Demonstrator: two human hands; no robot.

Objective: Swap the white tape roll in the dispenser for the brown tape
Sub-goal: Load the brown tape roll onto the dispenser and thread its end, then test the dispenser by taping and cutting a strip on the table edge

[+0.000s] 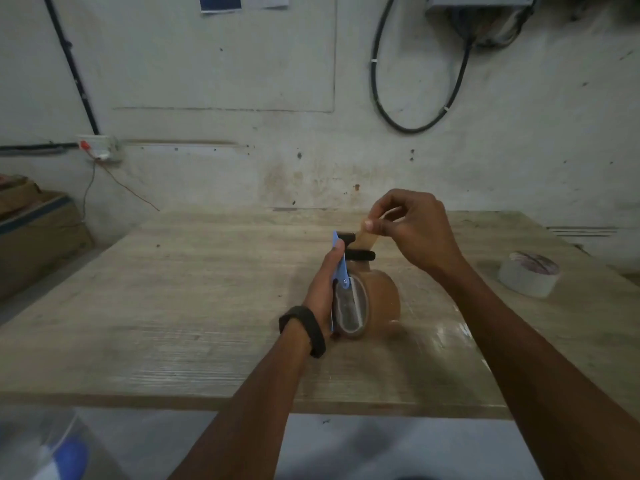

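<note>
A blue tape dispenser [341,265] with black rollers stands on edge at the middle of the wooden table [207,306]. The brown tape roll [381,299] sits on its hub. My left hand [323,289] grips the dispenser's blue side plate from the left. Above and behind the dispenser's black front end, my right hand [412,226] pinches the loose brown tape end [367,237], drawn up from the roll. The white tape roll [530,277] lies flat on the table at the right, apart from both hands.
A cardboard box [34,230] stands off the table's left side. The wall behind carries a socket [100,148] and a looped black cable [415,98]. A blurred blue and white object [62,452] lies low at the bottom left.
</note>
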